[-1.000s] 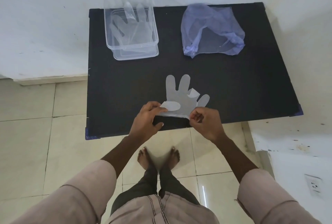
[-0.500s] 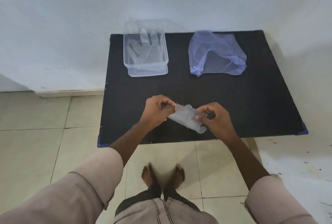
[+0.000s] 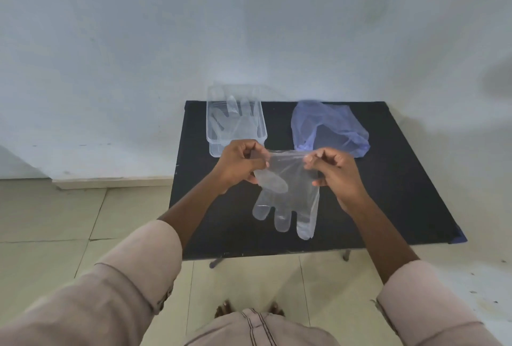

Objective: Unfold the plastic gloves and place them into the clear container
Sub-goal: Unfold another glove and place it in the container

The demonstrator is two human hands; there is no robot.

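A thin clear plastic glove (image 3: 291, 193) hangs above the black table (image 3: 388, 193), cuff up and fingers pointing down toward me. My left hand (image 3: 238, 162) pinches the cuff's left corner and my right hand (image 3: 335, 168) pinches its right corner, stretching the cuff between them. The clear container (image 3: 213, 124) stands at the table's back left, just behind my left hand. At least one flat unfolded glove (image 3: 235, 115) lies inside it.
A crumpled bluish plastic bag (image 3: 332, 126) lies at the back right of the table, just behind my right hand. A pale wall rises right behind the table. Tiled floor and my bare feet show below the table's near edge.
The glove lay flat on the table a second ago, then was bunched between both hands; now it is lifted and hangs open by its cuff. My view has tilted up.
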